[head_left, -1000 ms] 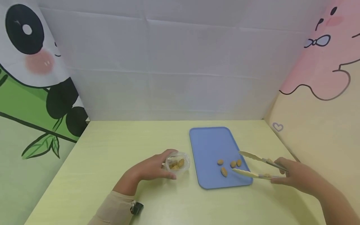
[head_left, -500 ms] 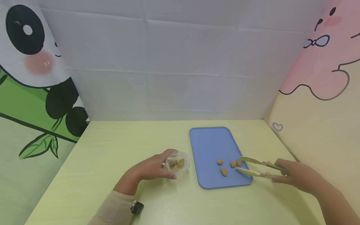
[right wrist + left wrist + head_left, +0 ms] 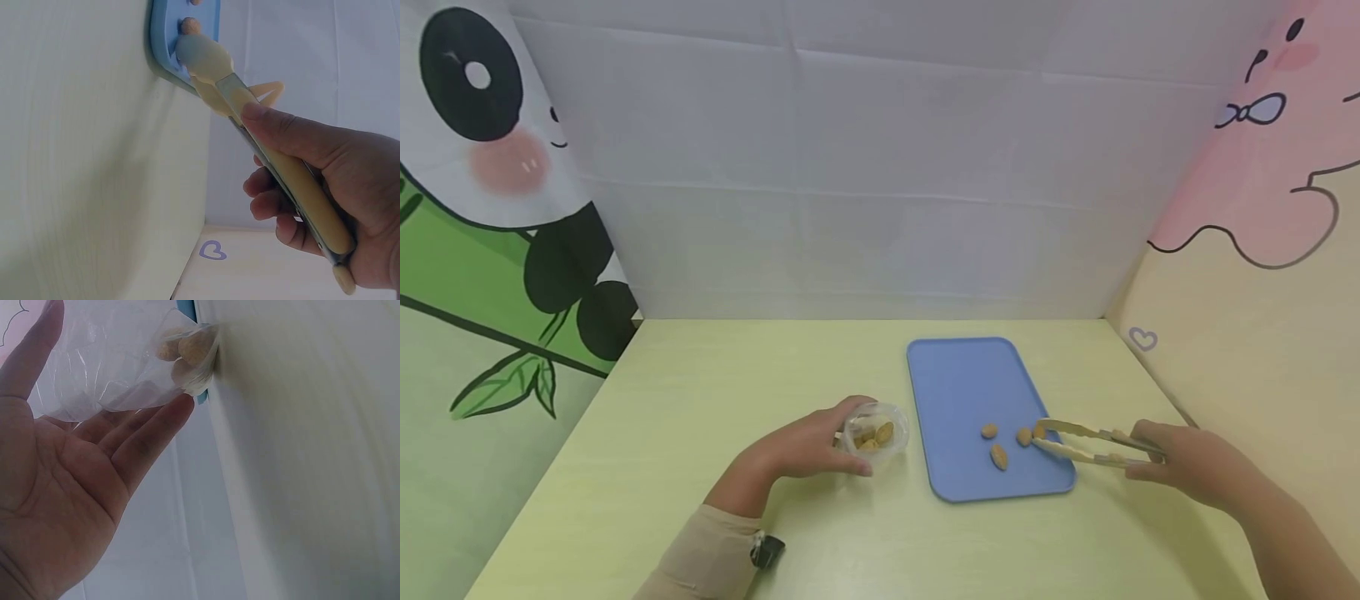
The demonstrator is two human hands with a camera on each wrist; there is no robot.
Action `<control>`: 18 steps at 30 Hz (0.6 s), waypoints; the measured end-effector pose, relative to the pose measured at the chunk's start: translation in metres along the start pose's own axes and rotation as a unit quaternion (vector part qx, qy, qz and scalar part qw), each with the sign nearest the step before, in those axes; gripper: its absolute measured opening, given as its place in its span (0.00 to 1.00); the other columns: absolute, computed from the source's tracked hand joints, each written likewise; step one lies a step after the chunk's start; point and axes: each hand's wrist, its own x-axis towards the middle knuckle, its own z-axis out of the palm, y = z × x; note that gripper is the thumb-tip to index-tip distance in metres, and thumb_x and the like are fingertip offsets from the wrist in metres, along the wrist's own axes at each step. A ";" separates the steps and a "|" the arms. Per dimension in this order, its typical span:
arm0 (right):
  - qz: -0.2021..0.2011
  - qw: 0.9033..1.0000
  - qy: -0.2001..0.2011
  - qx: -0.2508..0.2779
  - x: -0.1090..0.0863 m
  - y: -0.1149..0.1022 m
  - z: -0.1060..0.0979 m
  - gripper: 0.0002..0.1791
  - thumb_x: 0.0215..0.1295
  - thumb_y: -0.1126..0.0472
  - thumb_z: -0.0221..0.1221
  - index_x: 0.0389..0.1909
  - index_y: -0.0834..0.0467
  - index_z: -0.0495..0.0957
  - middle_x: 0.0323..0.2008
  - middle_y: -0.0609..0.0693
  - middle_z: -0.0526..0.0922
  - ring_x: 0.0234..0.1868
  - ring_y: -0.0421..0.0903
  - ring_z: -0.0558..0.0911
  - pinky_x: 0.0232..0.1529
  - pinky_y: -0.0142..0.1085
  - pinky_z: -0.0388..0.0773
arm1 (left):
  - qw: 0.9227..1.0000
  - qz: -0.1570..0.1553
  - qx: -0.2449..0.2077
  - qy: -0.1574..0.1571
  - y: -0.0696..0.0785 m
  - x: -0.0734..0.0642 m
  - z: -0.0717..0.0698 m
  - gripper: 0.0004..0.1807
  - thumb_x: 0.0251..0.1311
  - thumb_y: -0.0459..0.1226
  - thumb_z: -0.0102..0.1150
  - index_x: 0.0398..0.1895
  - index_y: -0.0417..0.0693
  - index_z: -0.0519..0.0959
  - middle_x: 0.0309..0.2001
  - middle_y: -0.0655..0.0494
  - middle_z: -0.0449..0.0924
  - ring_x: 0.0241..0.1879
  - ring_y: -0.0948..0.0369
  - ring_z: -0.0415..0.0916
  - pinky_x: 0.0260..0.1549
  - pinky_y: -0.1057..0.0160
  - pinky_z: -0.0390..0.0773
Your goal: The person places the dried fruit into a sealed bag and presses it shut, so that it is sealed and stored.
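Observation:
My left hand (image 3: pixel 801 446) holds a clear, crinkled plastic bag (image 3: pixel 891 421) that stands on the table left of the tray. Its thumb lies on the near side and its fingers reach round the far side. Brown nuts (image 3: pixel 187 350) lie in the bag's bottom. My right hand (image 3: pixel 1187 467) grips tongs (image 3: pixel 281 162) with cream-coloured heads, thumb on the upper arm, fingers beneath. The tong tips are around a nut (image 3: pixel 1039 432) at the blue tray's (image 3: pixel 962 375) right side. A nut (image 3: pixel 1024 437) sits just left of it, and two more lie further left.
The pale yellow table (image 3: pixel 737 367) runs back to a white sheet (image 3: pixel 880 183). Cartoon-printed panels stand at both sides, a panda (image 3: pixel 512 158) on the left and a pink figure (image 3: pixel 1240 183) on the right.
The tongs' tips have drawn closer together and shifted right and slightly down, onto the rightmost nut. The left hand and the bag have stayed in place.

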 end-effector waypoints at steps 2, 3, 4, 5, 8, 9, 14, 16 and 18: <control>-0.003 1.000 0.007 -0.004 0.000 -0.001 0.000 0.18 0.56 0.44 0.67 0.29 0.43 0.65 0.19 0.35 0.64 0.20 0.30 0.60 0.21 0.29 0.57 | 1.000 0.000 0.000 0.000 0.000 0.000 0.000 0.50 0.51 0.58 0.69 0.75 0.72 0.51 0.58 0.56 0.73 0.52 0.59 0.74 0.53 0.51 0.73; -0.005 1.000 0.011 -0.005 0.000 -0.001 0.000 0.18 0.56 0.45 0.68 0.29 0.43 0.65 0.19 0.35 0.63 0.20 0.30 0.59 0.21 0.29 0.57 | 1.000 0.000 -0.002 0.000 0.000 0.000 0.000 0.50 0.52 0.58 0.69 0.75 0.71 0.51 0.58 0.56 0.73 0.53 0.59 0.74 0.53 0.51 0.73; -0.006 1.000 0.013 -0.006 0.000 -0.001 0.000 0.19 0.56 0.45 0.68 0.29 0.43 0.65 0.19 0.35 0.63 0.20 0.30 0.59 0.21 0.29 0.57 | 1.000 0.001 -0.004 0.000 0.000 0.000 0.000 0.50 0.52 0.58 0.69 0.75 0.70 0.51 0.59 0.56 0.73 0.53 0.59 0.74 0.54 0.51 0.73; -0.006 1.000 0.015 -0.007 0.000 -0.002 0.000 0.19 0.56 0.45 0.68 0.29 0.43 0.65 0.19 0.35 0.62 0.19 0.30 0.59 0.21 0.29 0.57 | 1.000 0.001 -0.005 0.000 0.000 0.000 0.000 0.50 0.52 0.58 0.69 0.75 0.70 0.51 0.59 0.56 0.73 0.54 0.58 0.74 0.54 0.51 0.73; -0.006 1.000 0.017 -0.005 0.000 -0.002 0.001 0.19 0.56 0.46 0.68 0.29 0.43 0.65 0.19 0.35 0.62 0.19 0.30 0.58 0.21 0.29 0.56 | 1.000 0.002 -0.009 0.000 0.000 0.000 0.000 0.50 0.52 0.57 0.70 0.75 0.70 0.51 0.60 0.56 0.72 0.56 0.57 0.73 0.55 0.50 0.72; -0.007 1.000 0.019 -0.005 -0.001 -0.002 0.001 0.18 0.56 0.46 0.68 0.29 0.43 0.65 0.19 0.35 0.62 0.19 0.30 0.58 0.21 0.29 0.56 | 1.000 0.002 -0.010 0.000 0.000 0.000 0.000 0.50 0.52 0.57 0.70 0.75 0.70 0.51 0.60 0.56 0.72 0.56 0.57 0.73 0.56 0.50 0.72; -0.014 0.999 0.029 -0.010 -0.004 -0.001 0.004 0.16 0.56 0.45 0.68 0.31 0.43 0.68 0.19 0.34 0.62 0.19 0.29 0.59 0.20 0.29 0.57 | 1.000 0.003 -0.008 0.001 0.000 0.000 0.000 0.50 0.51 0.57 0.70 0.75 0.68 0.52 0.62 0.56 0.71 0.58 0.56 0.72 0.56 0.49 0.72; -0.015 0.999 0.034 -0.015 -0.004 0.000 0.004 0.16 0.56 0.45 0.68 0.32 0.43 0.69 0.19 0.33 0.62 0.20 0.29 0.59 0.21 0.29 0.58 | 1.000 0.004 -0.006 0.001 0.000 0.000 0.000 0.51 0.52 0.57 0.70 0.75 0.66 0.51 0.62 0.56 0.71 0.58 0.56 0.72 0.56 0.49 0.72; -0.009 0.999 0.036 -0.016 -0.005 0.001 0.003 0.15 0.57 0.45 0.67 0.33 0.43 0.70 0.19 0.33 0.62 0.20 0.29 0.59 0.21 0.29 0.58 | 1.000 0.005 -0.007 0.001 0.000 0.000 0.000 0.51 0.52 0.57 0.70 0.75 0.66 0.51 0.62 0.56 0.71 0.59 0.55 0.72 0.56 0.49 0.72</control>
